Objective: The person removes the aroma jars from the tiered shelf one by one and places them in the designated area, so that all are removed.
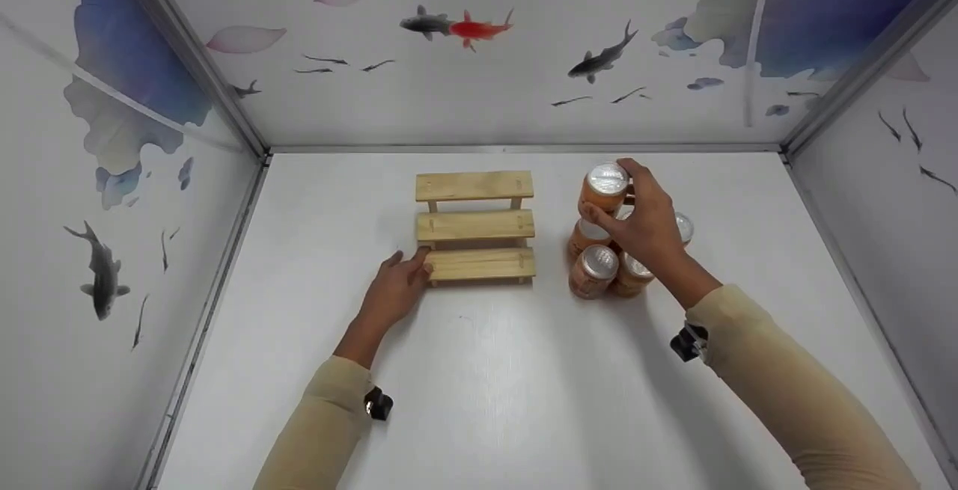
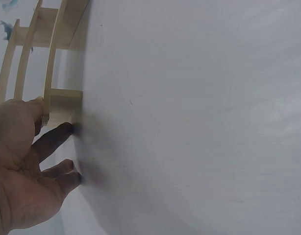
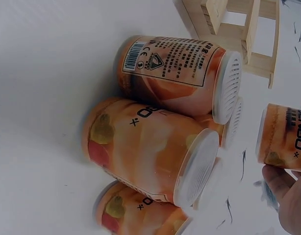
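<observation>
A three-step wooden rack (image 1: 479,227) stands on the white table. At its left end, my left hand (image 1: 394,286) holds the lowest step; in the left wrist view the thumb (image 2: 35,108) lies against the plank's end with the index finger below it. My right hand (image 1: 650,222) grips an orange printed can (image 1: 603,189) with a pale lid, thumb on the near side and fingers behind. It is held upright above a cluster of similar cans (image 1: 593,271), right of the rack. The right wrist view shows the held can (image 3: 283,134) apart from the others, its far part cut off.
Several cans stand close together under and beside the right hand, one (image 1: 682,228) partly hidden behind it. Bare white table (image 1: 479,385) lies in front of the rack. Upright panels printed with fish enclose the table at the back (image 1: 516,101), left and right.
</observation>
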Action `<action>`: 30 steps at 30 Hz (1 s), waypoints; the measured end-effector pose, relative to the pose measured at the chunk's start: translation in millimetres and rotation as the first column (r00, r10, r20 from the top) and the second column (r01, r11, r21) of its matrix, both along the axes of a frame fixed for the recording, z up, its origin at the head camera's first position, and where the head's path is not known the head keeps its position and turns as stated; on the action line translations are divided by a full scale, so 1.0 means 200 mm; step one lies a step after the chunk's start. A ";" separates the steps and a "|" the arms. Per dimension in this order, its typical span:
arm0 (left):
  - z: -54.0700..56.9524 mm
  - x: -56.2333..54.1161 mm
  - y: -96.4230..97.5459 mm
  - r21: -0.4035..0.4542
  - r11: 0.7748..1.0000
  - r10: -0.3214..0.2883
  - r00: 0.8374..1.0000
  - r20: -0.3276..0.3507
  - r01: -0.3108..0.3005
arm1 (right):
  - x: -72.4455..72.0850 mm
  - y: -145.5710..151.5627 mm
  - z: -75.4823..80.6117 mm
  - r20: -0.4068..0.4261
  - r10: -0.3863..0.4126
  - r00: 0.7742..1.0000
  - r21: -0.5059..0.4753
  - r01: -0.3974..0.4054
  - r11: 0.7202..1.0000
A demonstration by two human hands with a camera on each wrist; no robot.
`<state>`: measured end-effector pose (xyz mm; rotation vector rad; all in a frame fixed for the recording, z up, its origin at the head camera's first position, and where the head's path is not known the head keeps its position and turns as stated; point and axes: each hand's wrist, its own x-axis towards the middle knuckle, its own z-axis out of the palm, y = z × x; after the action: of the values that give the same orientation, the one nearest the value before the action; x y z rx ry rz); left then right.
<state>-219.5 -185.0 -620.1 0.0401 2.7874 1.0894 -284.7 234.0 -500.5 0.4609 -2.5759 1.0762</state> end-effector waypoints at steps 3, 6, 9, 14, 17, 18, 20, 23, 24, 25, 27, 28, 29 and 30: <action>-0.02 -0.02 0.00 -0.005 1.000 0.009 1.000 0.021 -0.009 | 0.01 0.03 -0.01 -0.006 0.005 1.000 -0.010 -0.005 1.000; -0.05 -0.03 -0.01 -0.007 1.000 0.011 0.999 0.037 -0.011 | 0.03 0.06 -0.02 0.001 -0.008 1.000 -0.016 0.008 1.000; -0.08 -0.04 -0.02 -0.014 1.000 0.005 1.000 0.029 -0.005 | 0.04 0.08 -0.02 0.014 -0.028 0.999 -0.019 0.029 0.999; -0.03 -0.02 -0.01 -0.009 1.000 0.008 1.000 0.016 -0.008 | 0.06 0.13 -0.03 0.027 -0.050 0.998 -0.030 0.051 0.998; 0.03 0.01 0.01 -0.005 1.000 0.013 0.999 0.038 -0.013 | 0.07 0.15 -0.04 0.033 -0.057 0.998 -0.035 0.058 0.998; 0.06 0.01 0.02 -0.006 1.000 0.011 0.999 0.043 -0.010 | 0.08 0.16 -0.04 0.034 -0.058 0.998 -0.035 0.059 0.998; 0.04 0.01 0.02 -0.006 1.000 0.011 0.999 0.036 -0.010 | 0.08 0.18 -0.05 0.034 -0.063 0.997 -0.033 0.064 0.997; 0.01 0.00 0.01 -0.017 1.000 0.011 1.000 0.016 -0.011 | 0.10 0.20 -0.05 0.033 -0.068 0.997 -0.036 0.069 0.997; 0.01 -0.01 0.01 -0.021 1.000 0.012 1.000 0.017 -0.011 | 0.10 0.21 -0.05 0.030 -0.072 0.997 -0.034 0.073 0.997; 0.01 -0.01 0.01 -0.024 1.000 0.015 1.000 0.021 -0.015 | 0.10 0.21 -0.05 0.026 -0.075 0.997 -0.031 0.076 0.997; 0.05 0.01 0.02 -0.029 0.999 0.020 0.999 0.040 -0.019 | 0.11 0.22 -0.05 0.017 -0.079 0.997 -0.027 0.079 0.997; 0.07 0.01 0.03 -0.033 0.999 0.024 0.998 0.051 -0.022 | 0.11 0.23 -0.05 0.010 -0.080 0.997 -0.023 0.080 0.997; 0.10 0.02 0.04 -0.034 0.999 0.028 0.998 0.062 -0.026 | 0.12 0.23 -0.05 0.003 -0.082 0.997 -0.018 0.082 0.996; 0.11 0.03 0.04 -0.035 0.999 0.031 0.997 0.065 -0.029 | 0.12 0.24 -0.04 -0.002 -0.083 0.997 -0.015 0.083 0.996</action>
<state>-214.1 -176.1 -599.1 -0.0405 2.7559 1.0296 -261.0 281.9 -509.4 0.3475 -2.5594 1.0643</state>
